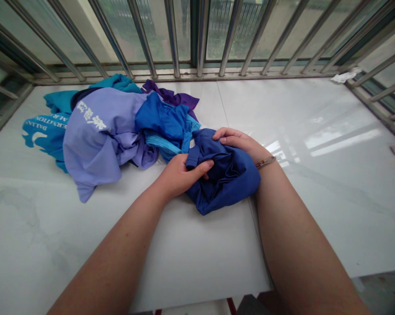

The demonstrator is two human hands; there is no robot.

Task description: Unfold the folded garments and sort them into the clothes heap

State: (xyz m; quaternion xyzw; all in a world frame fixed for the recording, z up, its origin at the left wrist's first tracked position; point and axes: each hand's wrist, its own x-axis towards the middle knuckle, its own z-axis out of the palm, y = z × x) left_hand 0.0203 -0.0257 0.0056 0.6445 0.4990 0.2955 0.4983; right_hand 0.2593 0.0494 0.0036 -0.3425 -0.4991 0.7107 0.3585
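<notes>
- Both forearms come in from the bottom of the frame and meet at a bunched-up dark blue garment point(228, 177) sitting on the white marble-look slab point(315, 131), roughly in the middle of the surface.
- Left hand point(179, 175) is clamped on the garment's left edge, thumb pressed on top of the cloth, the other fingers tucked underneath where I can't see them.
- Right hand point(238, 140) lies over the top far side of the same garment, fingers curled down and pinching a fold, palm facing down. There's a thin bracelet point(266, 162) on that wrist.
- Just left of and behind the hands is a heap of other clothes: a lavender shirt point(99, 135) with white print, a royal blue shirt point(163, 120) touching the dark blue one, a teal shirt point(48, 129) with white lettering at the far left, and a purple piece point(174, 97) poking out at the back.
- The pile crowds the left hand's side; the slab to the right of the right arm is bare and shiny.
- Metal window bars point(174, 39) run along the far edge and both sides, and a crumpled white scrap point(343, 77) sits in the far right corner.
- The dark blue garment is a wadded lump, so it has no clear front or end. Its longer stretch runs diagonally, from the far left by the fingertips down to the near right.
</notes>
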